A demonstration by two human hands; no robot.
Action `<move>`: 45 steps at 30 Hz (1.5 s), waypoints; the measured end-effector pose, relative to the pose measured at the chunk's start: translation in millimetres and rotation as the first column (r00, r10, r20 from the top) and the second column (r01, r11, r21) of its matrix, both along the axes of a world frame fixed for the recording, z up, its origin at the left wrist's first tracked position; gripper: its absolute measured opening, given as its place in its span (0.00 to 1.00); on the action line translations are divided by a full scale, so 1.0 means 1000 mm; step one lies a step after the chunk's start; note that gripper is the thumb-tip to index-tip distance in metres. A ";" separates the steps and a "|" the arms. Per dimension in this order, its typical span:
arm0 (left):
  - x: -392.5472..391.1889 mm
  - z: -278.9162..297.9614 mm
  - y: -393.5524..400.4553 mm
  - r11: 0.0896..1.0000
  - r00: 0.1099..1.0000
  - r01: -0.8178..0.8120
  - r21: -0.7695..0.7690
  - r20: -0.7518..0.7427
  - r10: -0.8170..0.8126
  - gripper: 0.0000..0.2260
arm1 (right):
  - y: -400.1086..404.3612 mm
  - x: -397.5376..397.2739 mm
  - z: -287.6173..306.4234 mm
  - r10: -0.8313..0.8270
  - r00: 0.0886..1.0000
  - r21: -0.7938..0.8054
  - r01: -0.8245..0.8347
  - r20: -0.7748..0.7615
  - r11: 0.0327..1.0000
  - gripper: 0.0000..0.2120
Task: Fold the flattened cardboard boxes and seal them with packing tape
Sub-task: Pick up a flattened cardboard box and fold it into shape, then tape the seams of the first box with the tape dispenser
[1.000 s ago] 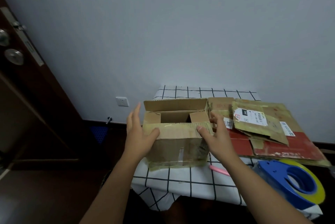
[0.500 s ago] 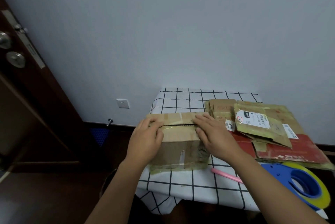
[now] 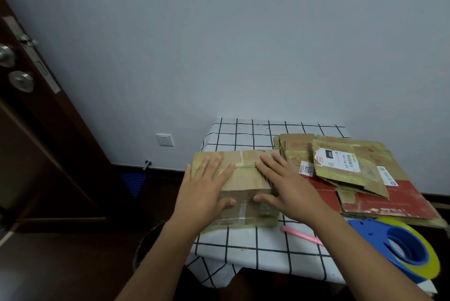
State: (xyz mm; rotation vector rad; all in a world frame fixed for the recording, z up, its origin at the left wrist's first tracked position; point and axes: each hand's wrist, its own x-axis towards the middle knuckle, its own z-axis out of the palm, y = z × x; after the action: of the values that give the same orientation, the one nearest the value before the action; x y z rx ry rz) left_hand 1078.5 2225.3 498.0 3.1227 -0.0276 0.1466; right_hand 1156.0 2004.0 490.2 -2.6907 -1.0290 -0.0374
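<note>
A small brown cardboard box (image 3: 243, 179) stands on the checked tablecloth (image 3: 243, 132), its top flaps folded down and meeting at a seam. My left hand (image 3: 207, 191) lies flat on the left half of the top with straight fingers, its thumb down the front face. My right hand (image 3: 287, 183) presses flat on the right half, thumb also on the front. A blue tape dispenser with a yellowish roll (image 3: 404, 247) sits at the table's near right corner, untouched.
A stack of flattened cardboard boxes (image 3: 353, 169) with labels lies to the right of the box. A pink pen-like tool (image 3: 302, 235) rests in front. A dark wooden door (image 3: 36, 130) stands at the left; the wall is close behind the table.
The box's top flaps were open a second ago; both hands folded them down and now lie spread flat on the closed top.
</note>
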 end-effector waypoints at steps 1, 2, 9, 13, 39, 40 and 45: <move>-0.001 0.000 -0.001 1.000 1.000 0.009 0.022 -0.003 -0.009 0.37 | -0.001 -0.002 -0.001 0.010 1.000 -0.011 -0.010 0.016 1.000 0.42; -0.002 0.000 -0.001 0.999 1.000 0.017 0.043 -0.014 -0.017 0.37 | -0.001 -0.004 -0.003 0.013 0.999 -0.041 -0.012 0.033 0.999 0.42; -0.003 -0.001 -0.010 0.997 0.998 0.062 0.034 -0.029 -0.061 0.37 | 0.016 -0.011 -0.019 0.032 0.947 -0.111 0.003 0.319 0.994 0.39; -0.003 -0.005 -0.018 0.999 0.998 0.045 0.025 -0.035 -0.044 0.37 | 0.014 -0.010 -0.022 0.016 0.944 -0.083 0.012 0.329 0.997 0.41; 0.009 0.002 -0.037 0.999 0.999 -0.033 0.030 0.038 0.032 0.36 | -0.098 -0.030 -0.017 -0.447 0.895 0.421 0.406 -0.003 0.811 0.24; 0.011 0.001 -0.039 0.999 0.998 -0.031 0.023 0.051 0.030 0.36 | -0.115 -0.031 -0.024 -0.507 0.862 0.382 0.472 -0.012 0.794 0.22; 0.021 -0.010 -0.047 0.998 0.998 -0.044 0.035 0.038 0.043 0.36 | -0.180 -0.045 -0.059 -0.699 0.713 0.157 0.698 -0.057 0.699 0.21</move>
State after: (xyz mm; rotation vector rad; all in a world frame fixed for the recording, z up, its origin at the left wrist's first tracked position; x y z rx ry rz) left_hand 1099.5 2178.3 488.3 3.1578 0.0380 0.2069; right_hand 1111.0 1823.9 430.8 -2.7433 0.0711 -0.2641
